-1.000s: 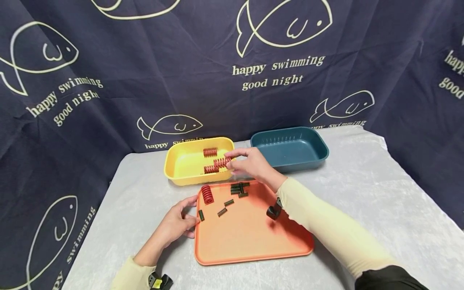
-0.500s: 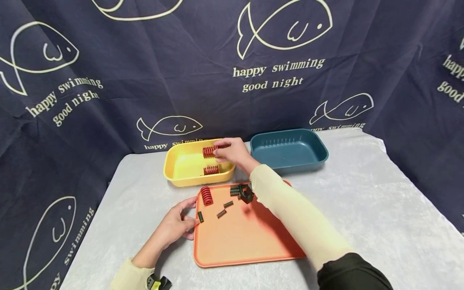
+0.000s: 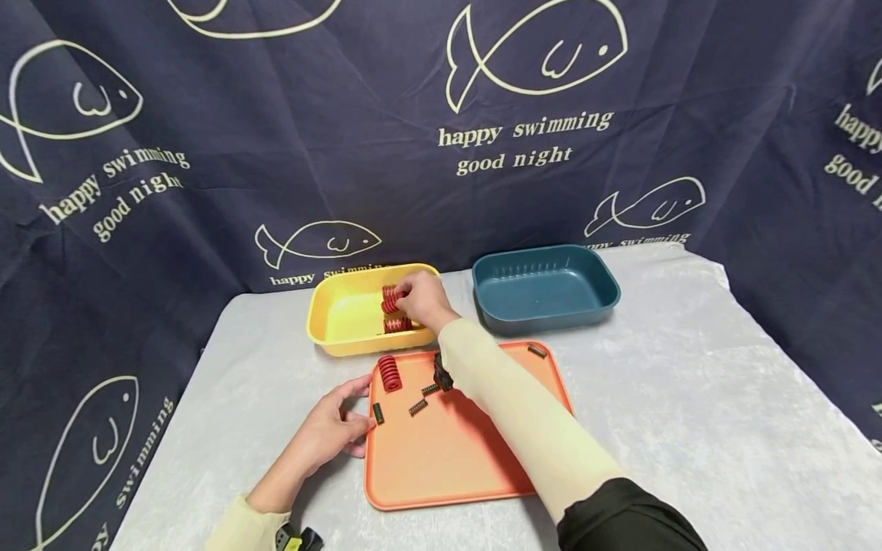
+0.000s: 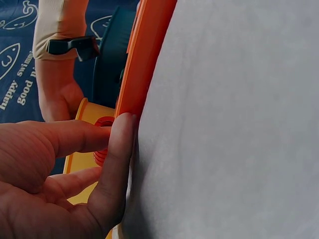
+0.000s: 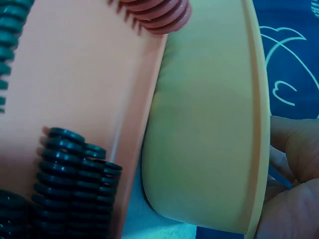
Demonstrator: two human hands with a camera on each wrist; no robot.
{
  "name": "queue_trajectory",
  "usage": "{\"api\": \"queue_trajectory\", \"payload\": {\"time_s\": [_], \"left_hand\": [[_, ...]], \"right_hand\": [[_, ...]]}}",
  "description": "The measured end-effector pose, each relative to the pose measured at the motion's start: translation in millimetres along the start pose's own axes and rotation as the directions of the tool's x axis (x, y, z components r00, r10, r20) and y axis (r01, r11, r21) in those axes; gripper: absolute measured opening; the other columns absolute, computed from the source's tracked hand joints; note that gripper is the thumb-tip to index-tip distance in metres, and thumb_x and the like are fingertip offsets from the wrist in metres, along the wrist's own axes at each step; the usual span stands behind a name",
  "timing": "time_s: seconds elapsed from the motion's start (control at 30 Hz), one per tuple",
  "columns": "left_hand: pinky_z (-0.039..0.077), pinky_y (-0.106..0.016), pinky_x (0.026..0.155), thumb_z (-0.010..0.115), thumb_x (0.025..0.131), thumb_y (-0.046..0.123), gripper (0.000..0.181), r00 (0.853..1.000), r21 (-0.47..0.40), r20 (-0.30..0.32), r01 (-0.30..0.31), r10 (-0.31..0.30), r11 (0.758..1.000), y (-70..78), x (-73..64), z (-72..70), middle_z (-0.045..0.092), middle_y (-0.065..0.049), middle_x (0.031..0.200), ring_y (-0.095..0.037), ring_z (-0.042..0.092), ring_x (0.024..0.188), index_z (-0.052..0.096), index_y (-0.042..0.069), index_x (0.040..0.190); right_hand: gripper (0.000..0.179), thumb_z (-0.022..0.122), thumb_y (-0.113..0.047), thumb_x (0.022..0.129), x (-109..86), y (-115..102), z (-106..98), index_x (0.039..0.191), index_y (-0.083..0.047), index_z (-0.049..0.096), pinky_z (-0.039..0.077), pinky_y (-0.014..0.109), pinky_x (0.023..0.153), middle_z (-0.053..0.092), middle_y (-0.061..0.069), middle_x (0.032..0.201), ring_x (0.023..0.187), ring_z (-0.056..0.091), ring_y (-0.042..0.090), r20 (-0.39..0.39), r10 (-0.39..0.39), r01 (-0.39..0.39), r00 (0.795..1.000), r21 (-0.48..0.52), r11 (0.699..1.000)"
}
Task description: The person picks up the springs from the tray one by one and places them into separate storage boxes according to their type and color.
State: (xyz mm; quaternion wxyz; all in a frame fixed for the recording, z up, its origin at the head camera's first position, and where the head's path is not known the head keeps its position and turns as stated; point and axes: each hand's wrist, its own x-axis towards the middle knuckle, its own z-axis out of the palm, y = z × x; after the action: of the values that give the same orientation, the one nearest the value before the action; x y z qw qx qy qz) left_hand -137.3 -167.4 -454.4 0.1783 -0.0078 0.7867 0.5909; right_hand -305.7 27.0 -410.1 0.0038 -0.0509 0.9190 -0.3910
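Note:
In the head view my right hand pinches a red spring low over the yellow bin; whether the spring touches the bin floor I cannot tell. Another red spring lies in the bin, and one more shows partly behind the held one. My left hand grips the left rim of the orange tray, one finger pressing its outer side in the left wrist view. On the tray lie a red spring and several small dark springs, some hidden under the right forearm.
A teal bin stands to the right of the yellow bin, behind the tray. One dark spring sits in the tray's far right corner. Behind both bins hangs a navy fish-print curtain.
My right hand has carried the red spring leftward and deeper over the yellow bin. The dark spring in the tray's right corner has come out from behind the forearm. My left hand stays put.

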Motion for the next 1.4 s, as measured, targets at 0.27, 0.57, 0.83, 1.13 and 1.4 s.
{"api": "queue_trajectory", "payload": {"time_s": [0.27, 0.57, 0.83, 1.13, 1.4], "left_hand": [[0.065, -0.045, 0.055, 0.068, 0.088, -0.014, 0.072, 1.000, 0.007, -0.007, 0.007, -0.007, 1.000, 0.6, -0.7, -0.2, 0.050, -0.018, 0.143, -0.024, 0.070, 0.083, 0.046, 0.006, 0.154], [0.065, -0.045, 0.054, 0.067, 0.087, -0.014, 0.072, 1.000, 0.017, -0.010, 0.007, -0.007, 1.000, -1.4, -0.7, 0.8, 0.051, -0.017, 0.143, -0.024, 0.070, 0.083, 0.047, 0.007, 0.153], [0.065, -0.045, 0.055, 0.066, 0.088, -0.015, 0.073, 1.000, 0.016, -0.011, 0.011, -0.011, 1.000, -0.1, -0.5, 2.6, 0.050, -0.017, 0.145, -0.023, 0.070, 0.084, 0.046, 0.007, 0.154], [0.065, -0.046, 0.055, 0.066, 0.087, -0.014, 0.073, 1.000, 0.027, -0.015, 0.015, -0.014, 1.000, 3.1, 0.0, 3.6, 0.050, -0.016, 0.144, -0.023, 0.069, 0.084, 0.046, 0.007, 0.154], [0.065, -0.045, 0.057, 0.065, 0.088, -0.014, 0.073, 1.000, 0.028, -0.018, 0.018, -0.018, 0.999, 2.7, 0.4, 2.6, 0.049, -0.017, 0.144, -0.023, 0.070, 0.085, 0.046, 0.008, 0.154]], "right_hand": [[0.026, 0.073, -0.002, 0.092, -2.1, -5, 1, 0.115, -0.010, 0.080, 0.058, 0.031, 0.095, 0.073, 0.003, 0.121, 0.114, 0.065, 0.019, 0.039, 0.029, -0.025, 0.999, -0.110, 0.994], [0.028, 0.073, -0.008, 0.095, -6.6, 0, -9, 0.123, -0.009, 0.076, 0.057, 0.025, 0.072, 0.071, 0.006, 0.126, 0.093, 0.068, 0.018, 0.131, -0.027, 0.040, 0.991, -0.100, 0.994], [0.031, 0.076, -0.016, 0.093, -18.3, 7, -29, 0.123, -0.006, 0.076, 0.060, 0.032, 0.079, 0.071, 0.007, 0.125, 0.105, 0.067, 0.026, 0.171, -0.147, 0.137, 0.974, 0.069, 0.988], [0.040, 0.079, -0.021, 0.092, -45.9, 22, -53, 0.129, -0.006, 0.072, 0.058, 0.037, 0.096, 0.069, 0.009, 0.129, 0.119, 0.064, 0.029, 0.167, -0.238, 0.175, 0.957, 0.323, 0.930], [0.038, 0.081, -0.012, 0.090, -78.6, 30, -55, 0.127, -0.006, 0.073, 0.063, 0.030, 0.085, 0.071, 0.009, 0.122, 0.100, 0.072, 0.023, 0.192, -0.259, 0.129, 0.947, 0.511, 0.850]]}}
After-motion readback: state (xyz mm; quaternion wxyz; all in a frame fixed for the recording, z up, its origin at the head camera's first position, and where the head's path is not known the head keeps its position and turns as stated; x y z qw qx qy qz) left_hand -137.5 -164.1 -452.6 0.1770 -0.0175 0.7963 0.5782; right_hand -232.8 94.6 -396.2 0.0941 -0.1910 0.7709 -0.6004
